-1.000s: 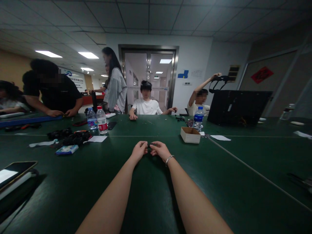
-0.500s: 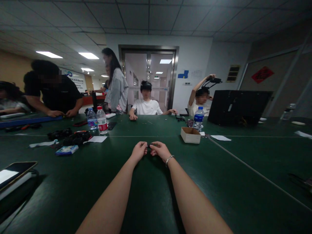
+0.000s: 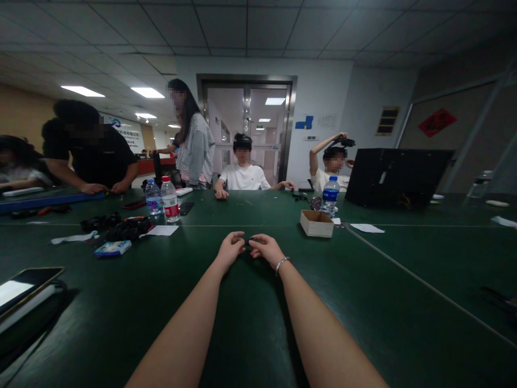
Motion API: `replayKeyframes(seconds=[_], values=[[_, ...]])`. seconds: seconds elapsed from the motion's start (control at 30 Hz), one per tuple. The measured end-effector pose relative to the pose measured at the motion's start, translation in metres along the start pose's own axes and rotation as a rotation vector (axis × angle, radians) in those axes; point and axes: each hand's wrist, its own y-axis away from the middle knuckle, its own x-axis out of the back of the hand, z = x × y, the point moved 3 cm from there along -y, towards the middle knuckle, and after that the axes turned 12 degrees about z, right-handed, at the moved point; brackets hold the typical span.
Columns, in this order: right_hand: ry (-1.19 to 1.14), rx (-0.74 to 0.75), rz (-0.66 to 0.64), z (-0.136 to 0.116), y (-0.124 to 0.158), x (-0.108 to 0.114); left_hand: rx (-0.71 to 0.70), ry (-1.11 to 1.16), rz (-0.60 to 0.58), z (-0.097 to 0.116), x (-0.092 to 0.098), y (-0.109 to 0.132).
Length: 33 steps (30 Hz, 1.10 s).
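Observation:
Both my arms stretch forward over a dark green table [image 3: 363, 302]. My left hand [image 3: 230, 249] and my right hand [image 3: 264, 249] meet in the middle, fingers curled and pinched together on a small dark object [image 3: 247, 242] held between them. The object is too small and dark to name. A thin bracelet [image 3: 281, 263] sits on my right wrist. Both hands hover just over the tabletop.
A small cardboard box [image 3: 317, 223] and a water bottle [image 3: 330, 196] stand ahead right, two bottles [image 3: 169, 199] ahead left beside dark gear [image 3: 125, 228]. A phone [image 3: 24, 283] lies near left. A black laptop [image 3: 398, 175] stands at right. Several people sit or stand along the far side.
My hands stay pinched together in the same spot. The person at the far right has lowered a raised arm and a headset toward their head.

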Motion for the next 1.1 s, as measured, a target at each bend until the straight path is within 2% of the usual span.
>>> replayKeyframes(seconds=[0.13, 0.23, 0.33, 0.67, 0.97, 1.1], values=[[-0.001, -0.005, 0.000, -0.0013, 0.0010, -0.0005, 0.017, 0.060, 0.007, -0.0024, -0.0005, -0.0026], [0.002, 0.001, 0.004, -0.0002, 0.0000, -0.0006, 0.024, -0.020, 0.022, -0.0035, -0.0020, -0.0023], [-0.002, 0.004, 0.006, 0.0011, -0.0011, -0.0004, -0.050, -0.109, 0.008, 0.0000, -0.0024, 0.0007], [0.007, 0.000, 0.010, -0.0015, 0.0012, 0.0001, -0.163, -0.041, -0.053, 0.0040, 0.0020, 0.0015], [-0.016, -0.008, 0.003, -0.0018, 0.0019, 0.0005, -0.096, -0.010, -0.062, 0.0008, 0.0021, -0.0002], [-0.021, 0.021, -0.048, -0.0046, 0.0043, 0.0006, -0.126, -0.175, -0.039, 0.0008, -0.0009, 0.0006]])
